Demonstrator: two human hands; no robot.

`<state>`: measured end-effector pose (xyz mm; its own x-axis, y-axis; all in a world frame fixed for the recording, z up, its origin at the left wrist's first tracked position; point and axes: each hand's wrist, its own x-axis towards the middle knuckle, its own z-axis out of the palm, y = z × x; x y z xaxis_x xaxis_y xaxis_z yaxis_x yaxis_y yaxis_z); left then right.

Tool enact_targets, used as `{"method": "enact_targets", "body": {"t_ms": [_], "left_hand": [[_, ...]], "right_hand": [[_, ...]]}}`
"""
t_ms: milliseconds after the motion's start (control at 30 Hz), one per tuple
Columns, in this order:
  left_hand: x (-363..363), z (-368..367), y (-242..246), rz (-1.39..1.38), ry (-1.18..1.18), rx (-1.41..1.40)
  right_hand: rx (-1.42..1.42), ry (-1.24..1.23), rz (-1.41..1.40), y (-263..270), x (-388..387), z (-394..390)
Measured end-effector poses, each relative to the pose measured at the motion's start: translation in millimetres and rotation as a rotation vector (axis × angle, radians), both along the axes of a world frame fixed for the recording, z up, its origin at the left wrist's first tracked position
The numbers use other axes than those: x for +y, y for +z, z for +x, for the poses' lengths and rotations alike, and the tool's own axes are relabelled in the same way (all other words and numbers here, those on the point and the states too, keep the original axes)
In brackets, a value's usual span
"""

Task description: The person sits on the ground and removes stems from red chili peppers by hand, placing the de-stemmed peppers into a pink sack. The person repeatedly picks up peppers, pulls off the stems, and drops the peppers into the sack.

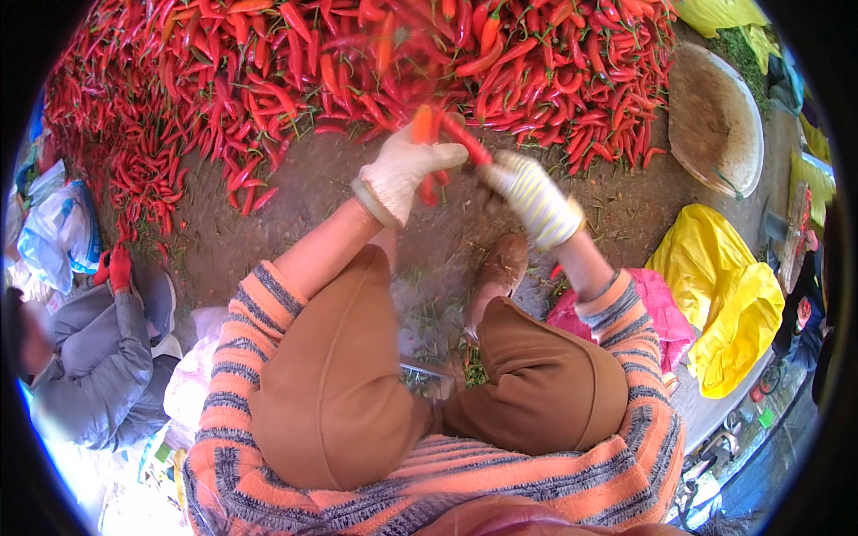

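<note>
My left hand (401, 164), in a whitish knit glove, is closed around several red chili peppers (422, 125). One orange-red tip sticks up above the thumb, and others hang below the palm. My right hand (534, 195) wears a white glove with yellow and grey stripes. Its fingers pinch the near end of a long red chili pepper (467, 139), which slants up toward my left hand. Motion blurs the right fingertips, and whether its far end touches the left hand I cannot tell. Beyond both hands spreads a large heap of red chili peppers (268, 87), many with green stems.
Brown ground (322, 181) with stem scraps lies below my hands. A worn metal basin (714, 124), a yellow sack (720, 295) and a pink sack (660, 308) are at right. At left sits another person (110, 375) in red gloves, near white plastic bags (57, 224).
</note>
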<state>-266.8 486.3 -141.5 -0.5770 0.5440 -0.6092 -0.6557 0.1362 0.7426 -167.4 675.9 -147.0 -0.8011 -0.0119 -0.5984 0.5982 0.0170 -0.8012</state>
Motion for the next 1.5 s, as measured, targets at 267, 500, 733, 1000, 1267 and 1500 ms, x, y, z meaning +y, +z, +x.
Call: {"method": "enact_targets", "body": {"t_ms": [267,500,733,1000,1267,1500], "left_hand": [[-6.2,8.9,-22.0,-0.035,0.045,-0.267],[-26.3,3.4,-38.2,-0.052,-0.034,-0.408],[-25.3,5.6,-25.4,0.080,-0.095,-0.273],[-18.6,4.6,-13.6,0.131,-0.120,-0.154],[-9.2,-6.8,-4.1,0.079,0.067,0.009],[3.2,-28.1,29.2,-0.061,0.026,0.344]], "right_hand": [[0.343,0.412,0.356,-4.0,-44.9,34.2],[0.398,1.260,0.547,1.6,-27.0,7.7],[0.805,0.078,1.441,-23.5,53.0,-160.0],[0.384,-0.025,1.260,-21.8,47.3,-178.8],[0.789,-0.368,0.543,4.0,51.4,-150.7],[0.697,-0.342,0.175,30.9,-2.1,-53.3]]}}
